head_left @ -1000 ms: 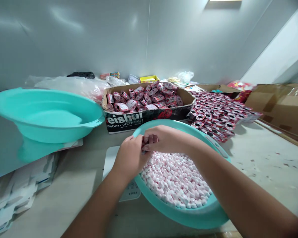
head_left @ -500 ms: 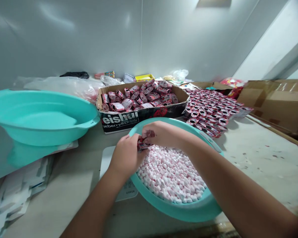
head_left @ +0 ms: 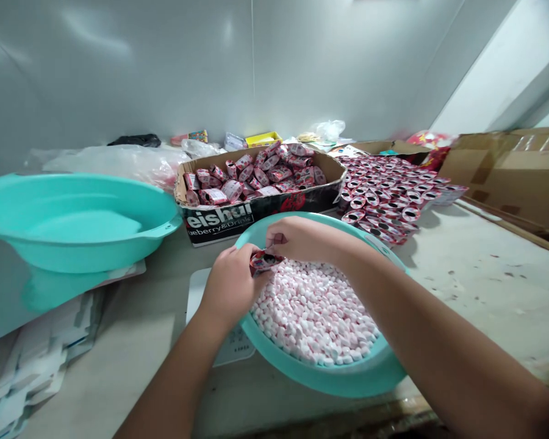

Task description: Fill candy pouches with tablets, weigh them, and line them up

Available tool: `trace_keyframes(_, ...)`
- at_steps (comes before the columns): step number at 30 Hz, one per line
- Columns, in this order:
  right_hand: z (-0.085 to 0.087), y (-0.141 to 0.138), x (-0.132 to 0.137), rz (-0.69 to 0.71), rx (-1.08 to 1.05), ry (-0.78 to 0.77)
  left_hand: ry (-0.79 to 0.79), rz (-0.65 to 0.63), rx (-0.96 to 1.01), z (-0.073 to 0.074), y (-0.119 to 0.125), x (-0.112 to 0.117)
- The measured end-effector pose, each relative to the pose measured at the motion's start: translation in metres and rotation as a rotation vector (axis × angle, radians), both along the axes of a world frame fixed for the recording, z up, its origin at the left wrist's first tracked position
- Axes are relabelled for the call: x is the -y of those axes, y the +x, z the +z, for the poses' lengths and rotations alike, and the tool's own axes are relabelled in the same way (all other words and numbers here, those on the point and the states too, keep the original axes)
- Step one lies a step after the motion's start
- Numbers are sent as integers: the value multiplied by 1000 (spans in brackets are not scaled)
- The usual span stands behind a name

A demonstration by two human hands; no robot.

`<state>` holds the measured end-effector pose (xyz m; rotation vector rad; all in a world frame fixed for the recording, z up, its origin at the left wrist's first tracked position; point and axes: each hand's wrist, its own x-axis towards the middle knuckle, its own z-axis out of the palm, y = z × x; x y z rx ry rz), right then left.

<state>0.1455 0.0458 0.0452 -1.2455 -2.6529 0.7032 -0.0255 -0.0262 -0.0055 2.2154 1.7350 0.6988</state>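
A teal basin (head_left: pixel 348 381) full of small pink and white candies (head_left: pixel 311 311) sits in front of me. Over its far left rim, my left hand (head_left: pixel 231 283) is closed around a small red and pink packet (head_left: pixel 264 261). My right hand (head_left: pixel 302 239) pinches the top of the same packet with its fingers together. Behind the basin stands a cardboard box (head_left: pixel 260 210) filled with several packets of the same kind (head_left: pixel 256 177).
An empty teal basin (head_left: pixel 80 219) rests at the left above stacked white flat cartons (head_left: pixel 32 360). Rows of flat red packets (head_left: pixel 388 195) lie at the back right. A brown cardboard box (head_left: pixel 507 177) stands far right. A white scale (head_left: pixel 231 347) lies under the basin.
Both hands have stayed together over the basin's far rim, working the packet; it now shows more between my fingers. The camera tilted a little.
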Motion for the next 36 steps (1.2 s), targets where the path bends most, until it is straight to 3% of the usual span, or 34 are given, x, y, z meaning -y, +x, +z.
trace_keyframes(5, -1, -3, 0, 51, -58, -18, 34, -14, -43, -1, -1, 0)
trace_keyframes(11, -1, -5, 2, 13, -139, -91, 27, 0, -32, -2, 0, -1)
trace_keyframes(20, 0, 2, -4, -53, -3, -11, 7, 16, -22, 0, 2, -1)
trace_keyframes(26, -2, -4, -1, 30, -45, -51, 34, 17, -59, -2, 0, 0)
trace_keyframes(29, -6, 0, -5, 7, -83, -14, 26, 37, -20, -2, 0, 0)
trace_keyframes(32, -12, 6, -12, 111, -140, -17, 37, 47, 41, -4, 2, -5)
trace_keyframes(34, -16, 10, -15, 261, -151, -109, 52, 47, 74, -6, 0, -8)
trace_keyframes(36, -18, 11, -15, 324, -169, -204, 57, 37, 94, -7, -5, -9)
